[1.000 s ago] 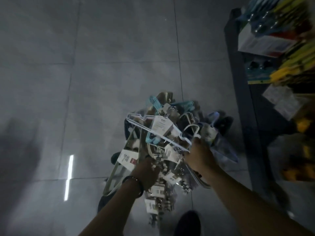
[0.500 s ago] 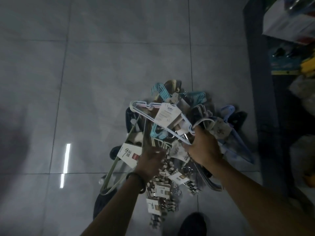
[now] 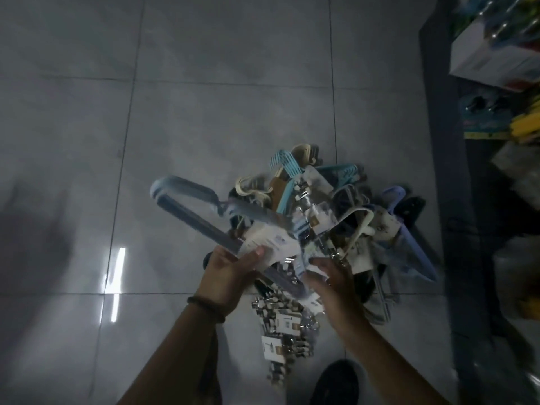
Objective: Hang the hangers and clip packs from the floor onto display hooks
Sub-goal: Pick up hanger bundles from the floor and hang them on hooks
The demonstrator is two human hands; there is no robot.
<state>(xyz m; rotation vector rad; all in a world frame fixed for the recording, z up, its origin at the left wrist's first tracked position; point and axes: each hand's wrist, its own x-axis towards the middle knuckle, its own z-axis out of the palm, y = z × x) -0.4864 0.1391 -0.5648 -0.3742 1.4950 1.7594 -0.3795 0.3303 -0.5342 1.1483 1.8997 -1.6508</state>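
The left hand [image 3: 230, 276] has its fingers curled round the blue hangers [image 3: 201, 211] at the tag, mid-frame above the pile [image 3: 321, 194]. The right hand [image 3: 333, 280] meets the lower end, its grip too blurred to tell. Best to lift slowly and free any snagged hooks.

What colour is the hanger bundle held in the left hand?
Pale blue-grey hanger bundle, gripped by the left hand; head view.

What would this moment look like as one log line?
left hand: grips hanger pack | right hand: at pack's lower end, grip unclear | pile: on floor
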